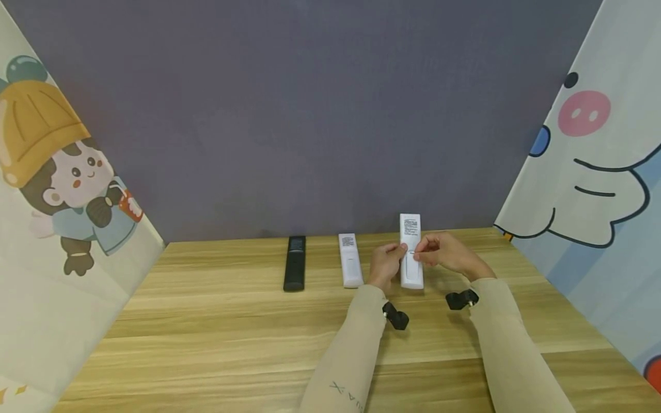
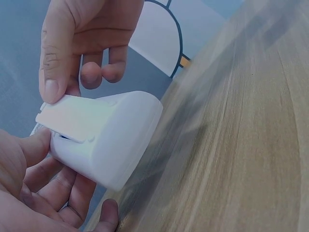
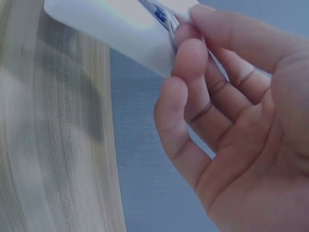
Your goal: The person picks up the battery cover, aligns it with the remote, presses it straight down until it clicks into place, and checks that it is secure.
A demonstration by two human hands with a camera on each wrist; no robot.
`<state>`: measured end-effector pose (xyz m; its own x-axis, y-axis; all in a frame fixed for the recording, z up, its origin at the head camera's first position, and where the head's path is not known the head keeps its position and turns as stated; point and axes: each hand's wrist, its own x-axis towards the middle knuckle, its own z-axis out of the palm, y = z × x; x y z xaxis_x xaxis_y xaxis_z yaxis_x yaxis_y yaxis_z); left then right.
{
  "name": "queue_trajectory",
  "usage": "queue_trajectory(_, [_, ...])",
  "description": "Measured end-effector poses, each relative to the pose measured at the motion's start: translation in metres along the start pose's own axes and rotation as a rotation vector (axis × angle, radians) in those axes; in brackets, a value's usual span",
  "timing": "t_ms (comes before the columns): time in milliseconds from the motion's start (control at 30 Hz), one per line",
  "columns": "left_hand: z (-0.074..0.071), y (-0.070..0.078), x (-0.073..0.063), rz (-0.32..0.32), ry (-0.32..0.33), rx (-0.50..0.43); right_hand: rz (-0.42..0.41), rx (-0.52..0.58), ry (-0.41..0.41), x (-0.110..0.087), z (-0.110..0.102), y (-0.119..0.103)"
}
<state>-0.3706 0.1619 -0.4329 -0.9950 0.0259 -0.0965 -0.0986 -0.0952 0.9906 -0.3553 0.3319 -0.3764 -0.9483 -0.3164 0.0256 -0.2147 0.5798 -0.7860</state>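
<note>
A white remote control [image 1: 410,226] is held above the table, its back with the printed label facing up. My left hand [image 1: 385,265] grips it from the left side, thumb on its edge and fingers curled beneath. With thumb and fingertip, my right hand [image 1: 448,252] pinches the battery cover [image 2: 75,117] by one end. That cover is tilted up from the remote's body, with a dark gap along its side in the left wrist view. Under it, a blue-and-silver battery [image 3: 160,14] partly shows in the right wrist view. The remote's front is hidden.
Left of my hands, a second white remote [image 1: 351,261] lies back side up on the wooden table [image 1: 232,344]. Farther left lies a black remote [image 1: 295,264]. A dark grey panel [image 1: 330,115] stands behind the table, with printed cartoon curtains at both sides.
</note>
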Motion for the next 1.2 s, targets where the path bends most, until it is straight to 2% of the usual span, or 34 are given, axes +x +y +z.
queue_trajectory(767, [-0.0001,-0.0001,-0.0007,0.006,-0.001,-0.006,0.030,-0.008,0.027,0.0002,0.0033,0.0007])
queue_trajectory(1200, [0.0002,0.0004,-0.0020,0.013,0.003,-0.018,0.001,0.002,0.018,0.0031,0.0036,0.0059])
